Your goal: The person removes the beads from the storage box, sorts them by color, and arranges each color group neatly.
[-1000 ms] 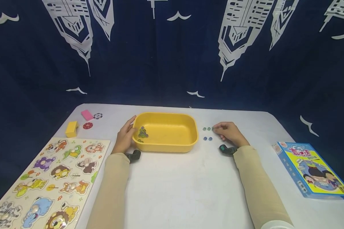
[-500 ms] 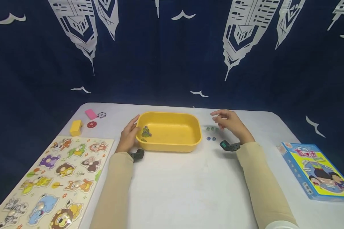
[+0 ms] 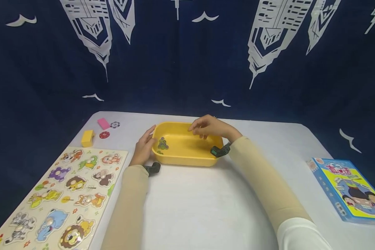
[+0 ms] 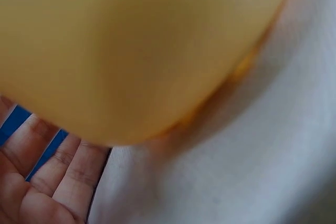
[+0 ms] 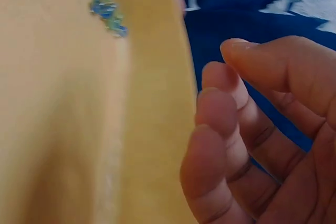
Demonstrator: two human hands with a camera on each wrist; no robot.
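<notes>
While the left hand [image 3: 143,147] grips the left end of a yellow, round-cornered tray [image 3: 187,161], thumb at the rim and fingers along the outer wall, the right hand [image 3: 210,127] hovers above the tray's right half. Its fingers are loosely bent, the thumb close to the index fingertip, and nothing shows in its hold. Small blue and green translucent marbles [image 3: 163,144] lie clustered inside the tray's left end. Left of the tray on the white table [image 3: 187,201] is a cream animal puzzle board [image 3: 69,207]; a blue-and-yellow printed box [image 3: 351,191] lies at the right.
</notes>
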